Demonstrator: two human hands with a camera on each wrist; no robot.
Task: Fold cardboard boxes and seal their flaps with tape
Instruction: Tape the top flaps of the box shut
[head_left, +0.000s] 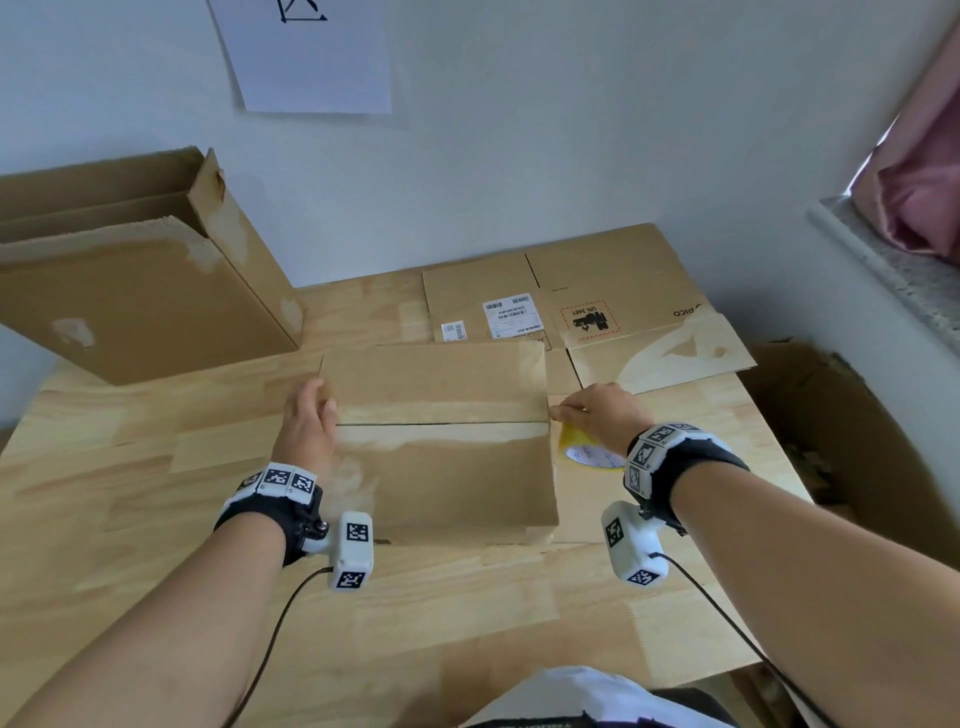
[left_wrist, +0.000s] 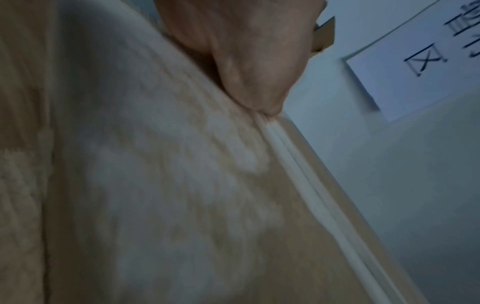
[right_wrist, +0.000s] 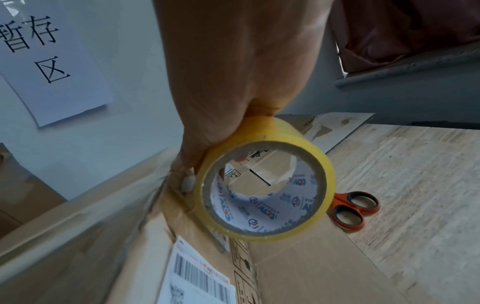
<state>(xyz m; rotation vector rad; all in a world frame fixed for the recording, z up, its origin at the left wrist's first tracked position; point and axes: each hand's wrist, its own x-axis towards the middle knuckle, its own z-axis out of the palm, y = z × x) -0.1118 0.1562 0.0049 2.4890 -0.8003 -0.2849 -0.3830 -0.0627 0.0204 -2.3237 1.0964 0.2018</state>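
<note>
Left hand (head_left: 307, 415) pressed flat on box (head_left: 441, 447) seam end as anchor, fingers hidden; right hand (head_left: 597, 415) gripped tape roll (head_left: 582, 452) at opposite end, ready to cut.

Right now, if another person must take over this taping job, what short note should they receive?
Left hand: presses on the left end of the box, at the seam of its closed flaps.
Right hand: grips the yellow tape roll at the box's right end.
Scissors lie on the table, right of the box.
Done: flaps folded shut.
Whether tape covers the seam I cannot tell; check, then cut the tape.
</note>
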